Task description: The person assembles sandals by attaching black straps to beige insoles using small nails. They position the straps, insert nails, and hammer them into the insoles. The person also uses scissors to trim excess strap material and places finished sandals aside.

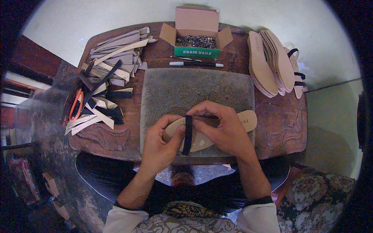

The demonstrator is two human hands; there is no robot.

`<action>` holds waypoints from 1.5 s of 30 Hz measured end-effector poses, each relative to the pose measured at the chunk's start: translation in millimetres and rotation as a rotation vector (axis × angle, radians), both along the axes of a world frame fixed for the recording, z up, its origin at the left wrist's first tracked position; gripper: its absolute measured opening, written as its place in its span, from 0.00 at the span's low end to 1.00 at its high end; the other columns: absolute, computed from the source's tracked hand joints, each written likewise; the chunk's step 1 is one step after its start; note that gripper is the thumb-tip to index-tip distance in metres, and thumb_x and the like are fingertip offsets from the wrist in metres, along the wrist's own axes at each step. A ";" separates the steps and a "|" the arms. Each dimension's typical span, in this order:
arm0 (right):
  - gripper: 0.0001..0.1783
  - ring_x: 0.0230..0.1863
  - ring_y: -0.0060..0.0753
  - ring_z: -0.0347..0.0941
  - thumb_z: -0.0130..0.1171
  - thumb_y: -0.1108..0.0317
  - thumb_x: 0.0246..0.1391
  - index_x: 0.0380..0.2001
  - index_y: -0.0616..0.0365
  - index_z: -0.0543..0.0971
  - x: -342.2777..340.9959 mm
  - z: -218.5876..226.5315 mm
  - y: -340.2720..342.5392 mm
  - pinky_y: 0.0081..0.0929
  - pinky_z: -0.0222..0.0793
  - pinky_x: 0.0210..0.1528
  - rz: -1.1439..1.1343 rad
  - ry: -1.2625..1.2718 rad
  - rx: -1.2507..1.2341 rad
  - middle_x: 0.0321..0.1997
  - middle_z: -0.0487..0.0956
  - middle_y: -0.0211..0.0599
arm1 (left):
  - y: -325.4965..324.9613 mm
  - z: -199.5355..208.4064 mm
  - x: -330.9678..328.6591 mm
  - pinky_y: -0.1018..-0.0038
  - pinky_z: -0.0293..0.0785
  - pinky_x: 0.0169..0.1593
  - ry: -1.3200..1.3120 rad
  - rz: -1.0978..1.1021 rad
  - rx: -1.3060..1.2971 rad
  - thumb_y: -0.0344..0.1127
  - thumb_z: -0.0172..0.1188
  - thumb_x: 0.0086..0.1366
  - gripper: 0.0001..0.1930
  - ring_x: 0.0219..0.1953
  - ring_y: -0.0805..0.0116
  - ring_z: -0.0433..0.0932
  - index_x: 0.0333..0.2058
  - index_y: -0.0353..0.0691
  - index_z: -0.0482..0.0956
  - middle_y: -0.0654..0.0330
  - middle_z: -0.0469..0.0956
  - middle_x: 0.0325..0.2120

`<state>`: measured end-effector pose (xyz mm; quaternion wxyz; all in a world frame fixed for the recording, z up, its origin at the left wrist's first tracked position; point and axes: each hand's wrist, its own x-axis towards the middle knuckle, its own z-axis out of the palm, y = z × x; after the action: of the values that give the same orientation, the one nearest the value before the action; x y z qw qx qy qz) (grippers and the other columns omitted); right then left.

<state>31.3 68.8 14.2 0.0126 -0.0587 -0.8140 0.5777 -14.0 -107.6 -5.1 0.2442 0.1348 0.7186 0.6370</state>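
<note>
A beige sandal sole (198, 145) lies across the grey pad (167, 91), its narrower end toward the right. Over its left part runs a short black strap (188, 136), crosswise. My left hand (160, 143) is closed around the sole's left end, its thumb pressing beside the strap. My right hand (225, 130) pinches the strap near its far end between thumb and fingers, and its palm covers the middle of the sole. How the strap's far end meets the sole's edge is hidden by my fingers.
At the back stands an open green box (196, 49) of small nails, with a marker (196, 64) in front. Beige and black strips (112, 70) and orange-handled scissors (76, 105) lie on the left. Stacked soles (268, 64) and strapped soles (298, 77) rest at the far right of the wooden table (278, 116).
</note>
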 end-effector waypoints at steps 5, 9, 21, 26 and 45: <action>0.10 0.41 0.19 0.74 0.63 0.74 0.51 0.38 0.60 0.79 -0.3 -4.1 2.3 0.21 0.70 0.45 0.004 -0.021 -0.081 0.36 0.80 0.30 | -1.5 2.3 -2.2 0.80 0.72 0.39 -0.055 -0.024 0.039 0.30 0.58 0.65 0.09 0.36 0.80 0.75 0.42 0.34 0.76 0.63 0.79 0.33; 0.09 0.40 0.22 0.75 0.62 0.73 0.52 0.38 0.60 0.79 -0.8 -2.6 1.6 0.23 0.70 0.45 0.005 -0.049 -0.115 0.35 0.80 0.31 | -2.8 2.8 -3.6 0.81 0.72 0.39 -0.093 -0.028 0.065 0.30 0.58 0.65 0.09 0.36 0.80 0.75 0.43 0.34 0.76 0.64 0.79 0.33; 0.08 0.37 0.35 0.79 0.60 0.71 0.50 0.35 0.60 0.79 -2.5 -4.4 -0.8 0.31 0.72 0.43 -0.035 -0.029 -0.092 0.33 0.82 0.39 | -3.2 4.3 -0.4 0.81 0.71 0.38 -0.078 -0.017 0.099 0.30 0.58 0.66 0.09 0.35 0.81 0.74 0.43 0.35 0.75 0.65 0.78 0.32; 0.08 0.37 0.32 0.79 0.60 0.71 0.51 0.35 0.60 0.79 -1.8 -8.0 -3.7 0.30 0.72 0.42 -0.061 0.017 -0.048 0.32 0.82 0.38 | -2.6 3.5 -0.2 0.81 0.71 0.38 -0.030 -0.011 0.100 0.30 0.58 0.65 0.08 0.36 0.81 0.74 0.42 0.36 0.76 0.65 0.78 0.32; 0.10 0.39 0.34 0.80 0.59 0.73 0.49 0.38 0.60 0.79 -4.5 -6.9 -2.4 0.30 0.72 0.44 -0.002 0.035 -0.063 0.34 0.82 0.39 | -0.9 2.8 -1.5 0.81 0.72 0.36 0.006 -0.007 0.070 0.31 0.59 0.65 0.09 0.34 0.80 0.74 0.42 0.36 0.77 0.65 0.79 0.31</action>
<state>26.8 66.4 7.3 0.0255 -0.0498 -0.7951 0.6039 -15.5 -108.6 -2.3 0.2395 0.1478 0.6961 0.6605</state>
